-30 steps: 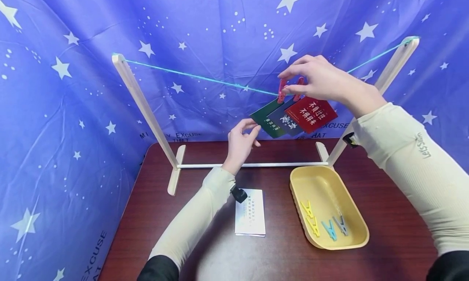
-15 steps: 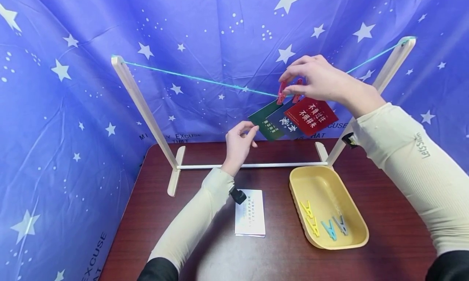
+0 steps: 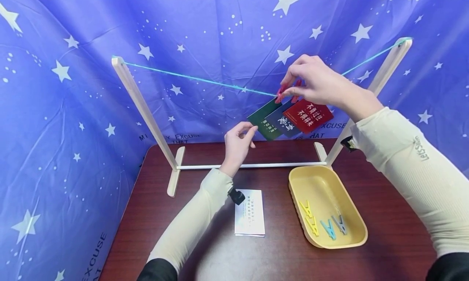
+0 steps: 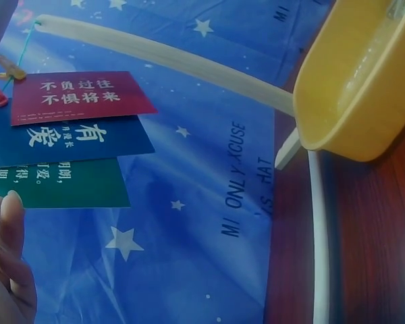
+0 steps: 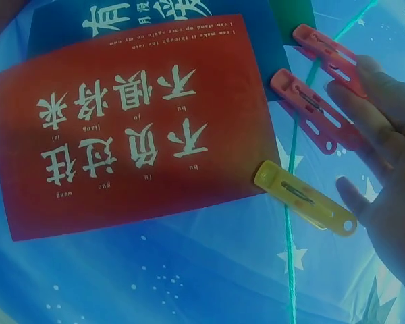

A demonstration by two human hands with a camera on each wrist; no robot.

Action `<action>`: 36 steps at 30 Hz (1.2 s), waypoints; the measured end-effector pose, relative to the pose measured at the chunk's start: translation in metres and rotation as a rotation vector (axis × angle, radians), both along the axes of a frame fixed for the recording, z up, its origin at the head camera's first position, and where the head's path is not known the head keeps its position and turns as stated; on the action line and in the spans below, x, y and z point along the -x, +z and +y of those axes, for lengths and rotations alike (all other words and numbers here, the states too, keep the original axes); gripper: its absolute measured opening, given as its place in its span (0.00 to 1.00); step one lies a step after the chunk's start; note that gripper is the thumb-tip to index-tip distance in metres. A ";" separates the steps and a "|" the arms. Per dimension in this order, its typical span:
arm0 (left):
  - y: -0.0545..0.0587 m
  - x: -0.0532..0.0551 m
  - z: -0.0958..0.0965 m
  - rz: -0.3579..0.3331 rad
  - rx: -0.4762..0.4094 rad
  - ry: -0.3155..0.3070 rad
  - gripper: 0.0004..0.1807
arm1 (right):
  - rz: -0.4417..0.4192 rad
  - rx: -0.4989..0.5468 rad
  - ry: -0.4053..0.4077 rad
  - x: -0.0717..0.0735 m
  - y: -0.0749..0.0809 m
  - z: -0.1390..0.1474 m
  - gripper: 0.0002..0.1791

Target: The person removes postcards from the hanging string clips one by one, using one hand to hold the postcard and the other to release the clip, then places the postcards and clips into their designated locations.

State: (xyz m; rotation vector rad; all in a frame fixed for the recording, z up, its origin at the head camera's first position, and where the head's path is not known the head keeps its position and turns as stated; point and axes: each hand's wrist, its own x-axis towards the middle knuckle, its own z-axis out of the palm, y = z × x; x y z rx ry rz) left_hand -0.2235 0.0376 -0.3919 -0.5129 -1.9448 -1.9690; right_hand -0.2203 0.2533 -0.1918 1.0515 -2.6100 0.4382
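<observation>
My left hand (image 3: 236, 144) pinches the lower left edge of a green card (image 3: 264, 119) between thumb and finger. At that card's upper corner, my right hand (image 3: 316, 79) pinches a pink clothespin (image 5: 329, 59) between thumb and fingers, right at the teal string (image 3: 201, 80). A blue card (image 5: 219, 34) hangs beside the green one under a second pink clothespin (image 5: 310, 108). The red card (image 5: 131, 128) overlaps the blue one and hangs from a yellow clothespin (image 5: 304, 196), which the right hand hides in the head view.
Two wooden posts (image 3: 144, 114) carry the string, and a white rod (image 3: 278, 165) joins their feet. A yellow tray (image 3: 293, 191) at right holds several clothespins (image 3: 328, 229). White printed cards (image 3: 249, 211) lie stacked on the dark red table (image 3: 205, 248). A starry blue curtain (image 3: 205, 36) hangs behind.
Both hands keep their places on the green card and the pink clothespin. The right thumb and fingers have drawn slightly closer together, and the hanging cards have shifted slightly.
</observation>
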 end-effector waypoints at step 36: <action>0.000 -0.003 -0.012 0.020 -0.014 -0.005 0.06 | 0.347 0.266 0.067 -0.003 -0.020 0.001 0.04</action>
